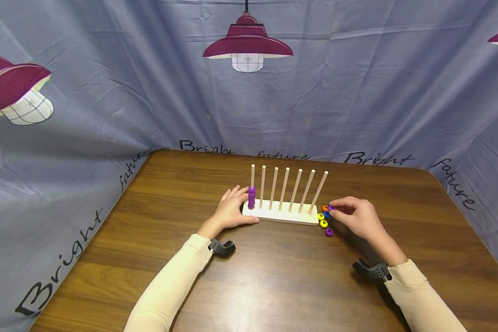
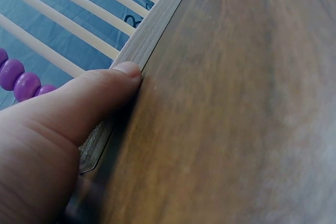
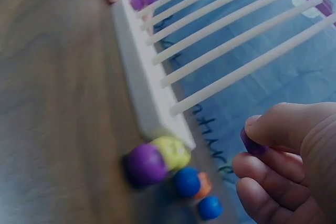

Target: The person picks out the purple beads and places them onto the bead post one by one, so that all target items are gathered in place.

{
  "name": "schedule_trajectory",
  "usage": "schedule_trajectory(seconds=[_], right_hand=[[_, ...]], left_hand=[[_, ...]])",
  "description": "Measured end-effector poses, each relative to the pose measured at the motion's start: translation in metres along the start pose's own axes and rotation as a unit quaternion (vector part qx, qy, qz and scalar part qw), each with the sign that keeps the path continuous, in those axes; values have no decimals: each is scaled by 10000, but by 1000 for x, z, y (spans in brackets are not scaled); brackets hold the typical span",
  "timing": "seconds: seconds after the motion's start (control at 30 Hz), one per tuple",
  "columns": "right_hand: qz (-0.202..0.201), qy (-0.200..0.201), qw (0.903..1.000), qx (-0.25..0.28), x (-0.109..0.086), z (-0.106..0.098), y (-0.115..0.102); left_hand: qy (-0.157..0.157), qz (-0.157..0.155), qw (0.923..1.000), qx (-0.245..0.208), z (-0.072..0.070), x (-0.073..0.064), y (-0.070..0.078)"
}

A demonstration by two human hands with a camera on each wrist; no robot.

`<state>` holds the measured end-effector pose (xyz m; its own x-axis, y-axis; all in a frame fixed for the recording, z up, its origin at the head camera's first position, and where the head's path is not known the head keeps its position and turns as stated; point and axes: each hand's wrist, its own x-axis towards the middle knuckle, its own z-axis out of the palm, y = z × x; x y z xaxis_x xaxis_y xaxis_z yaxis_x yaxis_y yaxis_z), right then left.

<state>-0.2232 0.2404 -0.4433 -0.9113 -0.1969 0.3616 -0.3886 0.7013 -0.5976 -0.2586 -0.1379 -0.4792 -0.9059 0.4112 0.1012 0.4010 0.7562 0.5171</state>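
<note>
A pale wooden peg rack (image 1: 280, 214) stands on the table with several upright pegs in a row. Purple beads (image 1: 251, 198) are stacked on its leftmost peg. My left hand (image 1: 229, 212) grips the rack's left end, its thumb along the front edge of the base and the other fingers behind. Off the rack's right end, my right hand (image 1: 358, 219) pinches a purple bead (image 3: 252, 144) between thumb and index finger. Close by lie loose beads: yellow (image 1: 323, 224), purple (image 1: 329, 232), blue (image 3: 187, 182) and orange (image 1: 325, 208).
The rack and beads are on a brown wooden table (image 1: 274, 276) with rounded far corners. Behind it hangs a blue-grey cloth (image 1: 157, 83) printed with lamps and lettering. Each wrist wears a black camera band, such as the left band (image 1: 222, 248).
</note>
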Motion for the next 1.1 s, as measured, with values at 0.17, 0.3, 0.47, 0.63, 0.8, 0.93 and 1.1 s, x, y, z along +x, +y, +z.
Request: schedule_trajectory(seconds=[0.17,0.3,0.47,0.63,0.8,0.93,1.1], right_hand=[[-132,-36,9999,46,16,-10,-12],[-272,-39,9994,197,28,-20,-22],[-336,-61,9990,296,41,-30,-35],[-321,-132,9981,513,55,-42,-47],[-145,-158,9975,673,70,-53,-56],[17,-254,9976,648,80,-61,-65],[177,-421,9958,797,92,-66,-79]], left_hand=[[-11,-22,10000,26,-1,-1,0],[-7,-15,10000,32,-2,0,0],[-6,-4,10000,24,-2,1,0],[12,-12,10000,-11,-3,1,0],[14,16,10000,24,-2,0,-1],[29,47,10000,35,-1,0,-1],[29,15,10000,21,1,0,-1]])
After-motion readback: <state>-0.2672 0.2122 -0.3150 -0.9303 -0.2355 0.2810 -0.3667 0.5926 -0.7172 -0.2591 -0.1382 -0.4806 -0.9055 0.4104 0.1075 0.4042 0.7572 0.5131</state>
